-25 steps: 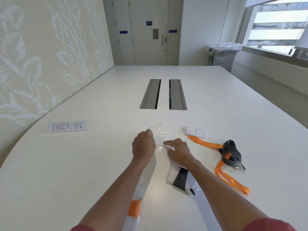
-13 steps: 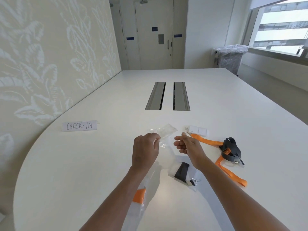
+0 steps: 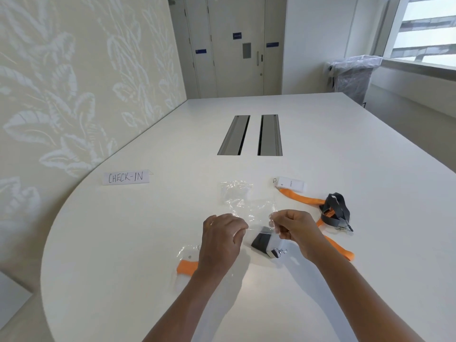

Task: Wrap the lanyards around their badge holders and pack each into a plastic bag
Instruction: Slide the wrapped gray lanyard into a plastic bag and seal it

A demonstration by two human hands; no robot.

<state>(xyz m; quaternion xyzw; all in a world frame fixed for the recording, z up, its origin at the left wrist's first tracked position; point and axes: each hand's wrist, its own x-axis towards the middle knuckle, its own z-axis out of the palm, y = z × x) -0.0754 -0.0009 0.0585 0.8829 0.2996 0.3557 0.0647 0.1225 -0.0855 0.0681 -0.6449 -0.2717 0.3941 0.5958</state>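
Clear crinkled plastic bag (image 3: pixel 254 209) is pinched between left hand (image 3: pixel 222 239) and right hand (image 3: pixel 294 230); white paper sign (image 3: pixel 126 177) reads "CHECK-IN".

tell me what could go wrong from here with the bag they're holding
1. Both hands, left hand and right hand, pinch the thin clear bag; pulling it apart may tear it.
2. The grey-wrapped badge has a metal clip that could snag the plastic.
3. The spare bag lies loose and could slide away.
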